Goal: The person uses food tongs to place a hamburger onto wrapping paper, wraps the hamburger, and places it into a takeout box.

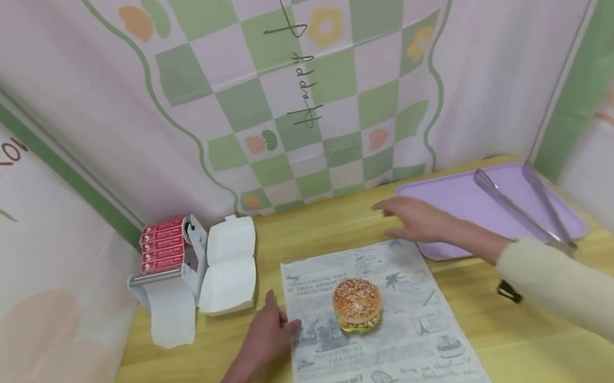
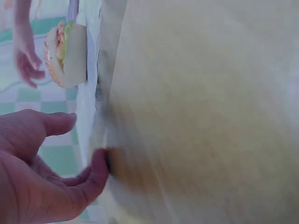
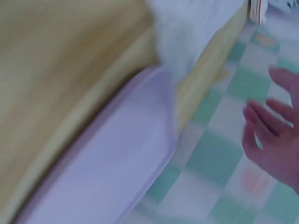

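Observation:
A sesame-topped burger (image 1: 357,305) with lettuce at its lower edge sits near the middle of a newspaper-print sheet of wrapping paper (image 1: 418,344). My left hand (image 1: 264,336) is just left of the sheet, its fingers loosely bent and holding nothing. In the left wrist view, a fingertip of that left hand (image 2: 56,172) meets the wooden table, with the thumb apart from it. My right hand (image 1: 420,219) hovers past the sheet's far right corner, close to the purple tray; its fingers (image 3: 264,119) are relaxed around nothing.
The purple tray (image 1: 446,200) at the back right carries a whisk (image 1: 506,202) and tongs (image 1: 547,203). An open white takeout box (image 1: 230,271) stands at the back left, beside a dispenser (image 1: 168,259) with red-printed packs. A small black object (image 1: 508,292) lies under the right forearm.

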